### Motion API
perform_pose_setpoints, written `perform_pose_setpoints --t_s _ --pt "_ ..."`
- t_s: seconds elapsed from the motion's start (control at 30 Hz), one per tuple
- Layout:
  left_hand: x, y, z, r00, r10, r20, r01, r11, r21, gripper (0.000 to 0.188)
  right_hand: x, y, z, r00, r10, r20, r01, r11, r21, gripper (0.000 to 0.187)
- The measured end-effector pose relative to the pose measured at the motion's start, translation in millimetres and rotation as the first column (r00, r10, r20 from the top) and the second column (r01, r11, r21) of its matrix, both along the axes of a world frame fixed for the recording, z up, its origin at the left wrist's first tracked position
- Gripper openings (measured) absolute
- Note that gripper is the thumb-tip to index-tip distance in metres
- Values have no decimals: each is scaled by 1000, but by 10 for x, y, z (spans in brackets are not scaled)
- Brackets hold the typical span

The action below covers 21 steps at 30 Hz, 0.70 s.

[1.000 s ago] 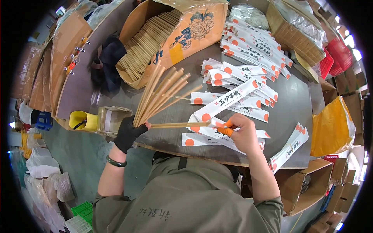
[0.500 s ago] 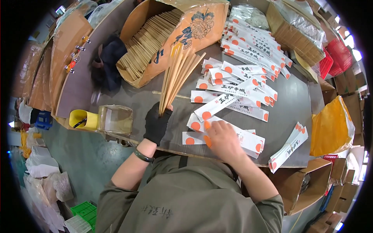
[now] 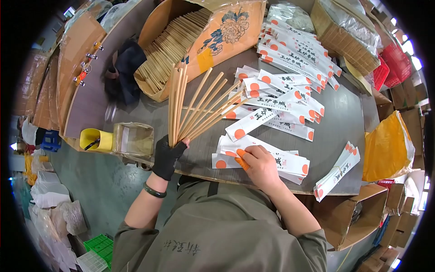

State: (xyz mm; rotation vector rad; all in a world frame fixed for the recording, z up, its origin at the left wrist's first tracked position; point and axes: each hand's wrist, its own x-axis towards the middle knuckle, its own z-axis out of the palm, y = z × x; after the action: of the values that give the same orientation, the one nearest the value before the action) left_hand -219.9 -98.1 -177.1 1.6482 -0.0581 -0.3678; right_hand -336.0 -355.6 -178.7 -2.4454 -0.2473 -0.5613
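Observation:
Loose wooden chopsticks [image 3: 174, 109] fan upward from my left hand [image 3: 167, 156], whose gloved fingers are wrapped round their lower ends. The glove is black, with bare fingertips showing. On the right, my right hand [image 3: 262, 167] has orange covers on its fingers and is closed at a white paper chopstick sleeve [image 3: 290, 157] with orange dots. That sleeve lies on a small stack at the table's front edge. Just beyond it, a crossed pile of similar sleeves [image 3: 258, 122] reaches close to the tips of the rightmost chopsticks.
A flower-printed orange carton [image 3: 231, 41] full of chopsticks lies tipped at the back. More sleeves [image 3: 294, 59] overlap at the back right. A bundle of sleeves [image 3: 337, 172] rests at right. A yellow cup [image 3: 97, 139] and clear box [image 3: 133, 139] sit at the left edge.
My left hand has moved left and toward me, and the chopsticks in it have spread into a wider fan. My right hand has shifted slightly, its fingers drawn in at the sleeve.

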Motion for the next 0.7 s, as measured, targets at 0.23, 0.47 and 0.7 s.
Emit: perform_pose_setpoints --t_s 0.23,0.47,0.7 --pt "0 158 63 994 38 -98 -44 997 -62 16 -25 75 -8 999 45 -23 -49 984 -174 13" --pt "-17 252 88 990 1 -141 -11 997 -70 17 28 -44 61 990 -39 -133 59 987 152 18" --pt "54 401 149 980 -61 -190 57 998 -26 19 169 -347 544 868 -112 -483 354 822 446 21"
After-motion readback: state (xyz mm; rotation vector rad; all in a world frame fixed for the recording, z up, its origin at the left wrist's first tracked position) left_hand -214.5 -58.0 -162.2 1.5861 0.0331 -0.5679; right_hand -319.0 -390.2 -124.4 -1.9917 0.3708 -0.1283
